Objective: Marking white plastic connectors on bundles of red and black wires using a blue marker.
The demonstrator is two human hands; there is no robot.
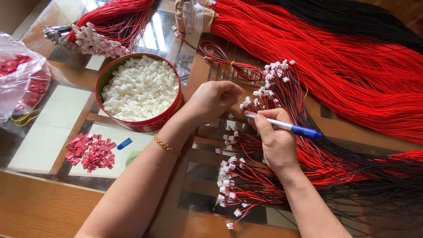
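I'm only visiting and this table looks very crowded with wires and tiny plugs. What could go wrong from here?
The red-and-black wires fan out loosely under the right hand, so they might tangle or snag. The pen held in that hand could catch a white plug while the left hand works close by. The round tin, heaped with white connectors, sits beside the left forearm; a nudge might spill some.
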